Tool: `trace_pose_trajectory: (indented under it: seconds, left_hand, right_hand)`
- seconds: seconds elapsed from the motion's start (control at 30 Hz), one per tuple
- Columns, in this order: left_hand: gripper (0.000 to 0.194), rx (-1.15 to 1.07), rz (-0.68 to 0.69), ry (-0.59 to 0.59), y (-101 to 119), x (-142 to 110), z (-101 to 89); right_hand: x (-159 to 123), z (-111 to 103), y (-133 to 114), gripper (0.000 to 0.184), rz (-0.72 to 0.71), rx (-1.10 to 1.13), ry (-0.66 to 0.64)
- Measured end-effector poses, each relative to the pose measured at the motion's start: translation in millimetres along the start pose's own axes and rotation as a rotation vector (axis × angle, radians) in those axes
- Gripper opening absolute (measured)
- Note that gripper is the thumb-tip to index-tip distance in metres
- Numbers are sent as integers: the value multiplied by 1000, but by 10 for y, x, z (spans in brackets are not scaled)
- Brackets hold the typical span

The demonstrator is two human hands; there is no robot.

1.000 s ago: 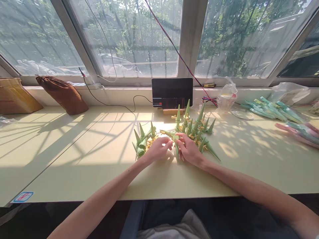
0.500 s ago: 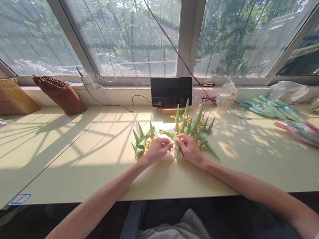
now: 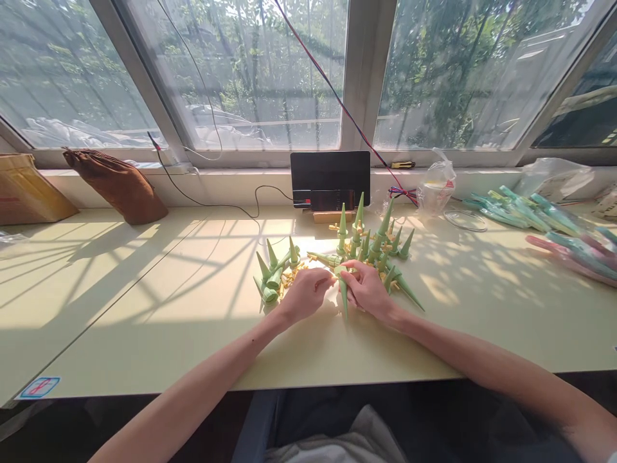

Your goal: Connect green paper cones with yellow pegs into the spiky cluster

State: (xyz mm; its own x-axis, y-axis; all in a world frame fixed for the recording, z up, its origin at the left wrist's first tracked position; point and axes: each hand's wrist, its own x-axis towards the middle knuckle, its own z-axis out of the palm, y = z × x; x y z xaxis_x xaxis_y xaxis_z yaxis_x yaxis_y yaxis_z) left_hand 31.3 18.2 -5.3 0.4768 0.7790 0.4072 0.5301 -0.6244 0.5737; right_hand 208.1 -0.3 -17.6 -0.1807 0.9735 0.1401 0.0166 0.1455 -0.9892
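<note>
Right hand (image 3: 369, 290) is closing its fingers around a green cone spike (image 3: 343, 294), tip pointing toward the person, wide end up between both hands. Left hand (image 3: 306, 292) is curling in just beside it, fingertips meeting at the spike's wide end; whether a small yellow piece is pinched there cannot be told. Judgement: keeping the spike steady in the right hand and working squarely at the open end should be helping the fit.

Just left of the left hand, a small cluster of green spikes (image 3: 272, 273) with yellow pieces (image 3: 289, 275) is lying. Beyond the right hand, a larger spike pile (image 3: 376, 247) is standing. The pale surface (image 3: 144, 289) is catching window light. Further beyond, a dark screen (image 3: 330, 177) is leaning at the sill; far left, a brown pouch (image 3: 118, 183).
</note>
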Motion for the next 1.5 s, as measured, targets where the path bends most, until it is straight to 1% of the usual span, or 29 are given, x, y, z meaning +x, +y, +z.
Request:
trace_pose_trajectory:
  seconds: [0.13,0.2,0.3,0.47,0.6,0.7,0.83,0.9,1.0,1.07,1.13,1.27,1.37,1.5]
  left_hand:
    - [34,44,77,-10,-23,0,-6]
    - [33,54,94,-19,-25,-1,-11]
    - [32,56,68,-14,-14,-1,-11]
    - [33,-2,-18,-8,5,1,-12]
    - [32,-188,-148,-69,25,11,-36]
    - [34,-397,-303,-152,61,21,-60]
    - [38,-658,-514,-244,91,30,-91]
    - [41,-773,-582,-269,77,35,-101]
    - [42,-904,-640,-316,33,41,-107]
    - [42,-936,-638,-332,14,42,-105]
    - [43,-927,-599,-319,14,38,-100]
    - [42,-825,-502,-254,45,22,-74]
    - [39,-743,-466,-208,55,8,-44]
    - [34,-654,-430,-175,60,0,-21]
  right_hand:
    - [-2,3,-17,32,19,8,-11]
    - [-2,4,-23,33,21,11,-17]
    - [-1,7,-27,33,14,18,-16]
    - [3,9,-1,31,11,18,-38]
    - [-4,3,22,31,-6,-39,-47]
    - [-18,-1,25,30,-45,-109,-38]
    - [-38,-15,15,24,-132,-253,-15]
    - [-44,-26,8,22,-177,-326,-10]
    - [-46,-42,3,22,-231,-406,-15]
    - [-43,-47,5,21,-249,-428,-14]
    - [-38,-47,9,21,-257,-427,-3]
    - [-26,-41,20,20,-256,-403,19]
    - [-19,-36,33,20,-241,-374,26]
    - [-14,-28,52,20,-208,-320,30]
